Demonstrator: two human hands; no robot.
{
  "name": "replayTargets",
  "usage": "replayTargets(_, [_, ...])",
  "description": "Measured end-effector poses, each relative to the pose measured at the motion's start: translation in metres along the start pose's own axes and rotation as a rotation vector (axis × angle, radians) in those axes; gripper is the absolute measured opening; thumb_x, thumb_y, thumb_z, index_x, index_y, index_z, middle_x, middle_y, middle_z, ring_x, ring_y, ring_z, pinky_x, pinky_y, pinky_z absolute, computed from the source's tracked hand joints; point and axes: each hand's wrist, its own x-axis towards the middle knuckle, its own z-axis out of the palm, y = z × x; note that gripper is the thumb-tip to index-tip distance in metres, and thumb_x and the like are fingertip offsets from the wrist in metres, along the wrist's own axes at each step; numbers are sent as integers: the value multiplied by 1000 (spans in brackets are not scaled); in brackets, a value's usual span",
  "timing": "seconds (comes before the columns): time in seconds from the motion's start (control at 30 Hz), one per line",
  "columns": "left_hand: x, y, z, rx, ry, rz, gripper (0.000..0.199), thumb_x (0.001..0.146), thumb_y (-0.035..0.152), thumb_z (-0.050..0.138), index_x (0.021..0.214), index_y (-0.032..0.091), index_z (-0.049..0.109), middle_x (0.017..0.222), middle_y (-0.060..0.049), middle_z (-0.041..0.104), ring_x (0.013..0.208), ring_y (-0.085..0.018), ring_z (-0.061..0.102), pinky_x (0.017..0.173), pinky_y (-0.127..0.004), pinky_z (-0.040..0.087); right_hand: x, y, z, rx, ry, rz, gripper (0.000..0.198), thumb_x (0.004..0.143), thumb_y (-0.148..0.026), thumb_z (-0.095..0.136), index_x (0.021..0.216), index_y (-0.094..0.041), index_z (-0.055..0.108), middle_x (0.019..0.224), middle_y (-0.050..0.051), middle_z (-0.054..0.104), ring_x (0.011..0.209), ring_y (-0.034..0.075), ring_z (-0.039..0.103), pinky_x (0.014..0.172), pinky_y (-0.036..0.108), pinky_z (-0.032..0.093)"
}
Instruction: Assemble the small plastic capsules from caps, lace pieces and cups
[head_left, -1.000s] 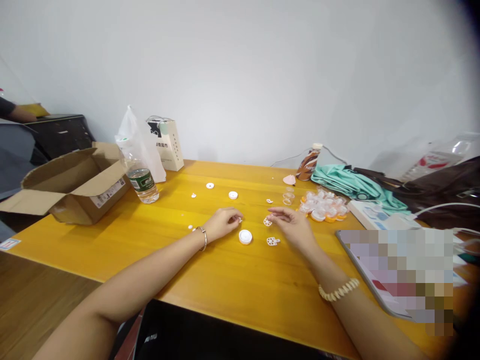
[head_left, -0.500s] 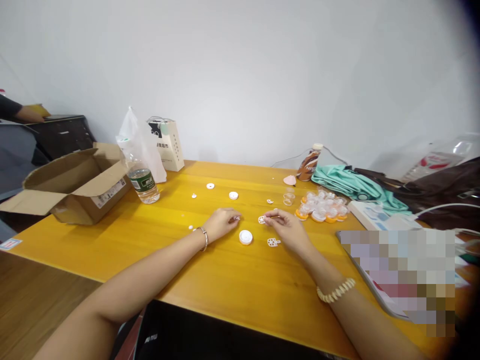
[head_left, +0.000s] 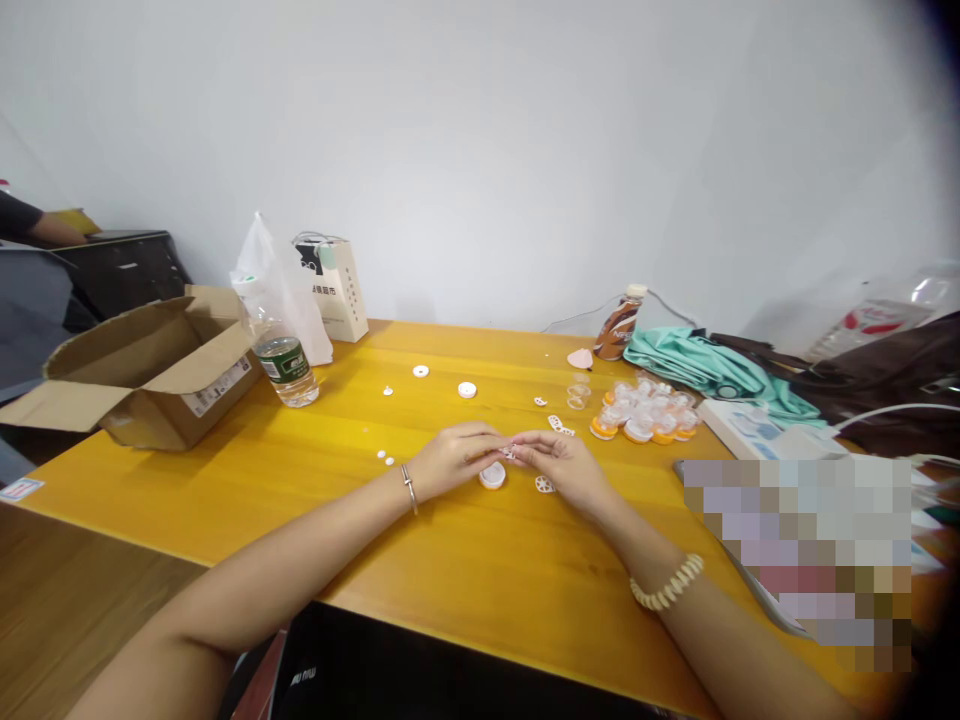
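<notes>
My left hand (head_left: 461,458) and my right hand (head_left: 562,468) meet over the table, fingers pinched together. Between their fingertips is a small white plastic piece (head_left: 511,453), mostly covered by the fingers. Just below the fingertips sits a round white part with an orange base (head_left: 492,477). A white openwork piece (head_left: 544,485) lies beside my right hand, partly hidden by it. Beyond that hand are more white openwork pieces (head_left: 560,426). Two small white discs (head_left: 385,458) lie near my left wrist.
Clear-topped orange and white capsules (head_left: 645,412) cluster at right, near clear cups (head_left: 577,397). White round parts (head_left: 466,390) lie farther back. A water bottle (head_left: 286,370) and open carton (head_left: 172,375) stand left. A brown-labelled bottle (head_left: 619,325), green cloth (head_left: 712,370) and blurred-out flat object (head_left: 802,550) are right.
My hands have come together, the right moving left and the left moving right. Their fingertips now meet at one small white piece. Openwork pieces now show beyond my right hand.
</notes>
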Motion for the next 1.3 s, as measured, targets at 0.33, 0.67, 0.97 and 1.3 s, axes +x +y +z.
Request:
replayTargets(0.33, [1, -1, -2, 15, 33, 30, 23, 84, 27, 47, 100, 17, 61, 95, -7, 59, 86, -12, 57, 78, -25, 47, -1, 0, 1, 82, -66, -15, 30, 66, -34, 65, 90, -19, 55, 80, 4, 69, 79, 17, 65, 81, 33, 47])
replayTargets(0.67, [2, 5, -5, -35, -26, 48, 24, 85, 24, 46, 104, 18, 60, 98, -7, 58, 89, -13, 56, 81, -25, 46, 0, 2, 3, 48, -85, -106, 31, 69, -34, 62, 90, -22, 43, 66, -4, 61, 66, 13, 61, 68, 28, 47])
replayTargets(0.97, [1, 7, -4, -16, -54, 55, 27, 84, 23, 47, 108, 18, 56, 99, -7, 58, 90, -12, 55, 82, -24, 46, -3, 1, 4, 18, -119, -140, 32, 68, -30, 64, 92, -23, 42, 70, -4, 59, 68, 12, 58, 69, 26, 45])
replayTargets(1.3, [-2, 3, -3, 297, -9, 229, 27, 88, 21, 38, 110, 17, 52, 97, -8, 61, 87, -13, 57, 78, -27, 48, -4, -4, 2, 62, -141, -128, 25, 72, -33, 62, 89, -23, 46, 69, -4, 59, 66, 11, 56, 64, 25, 44])
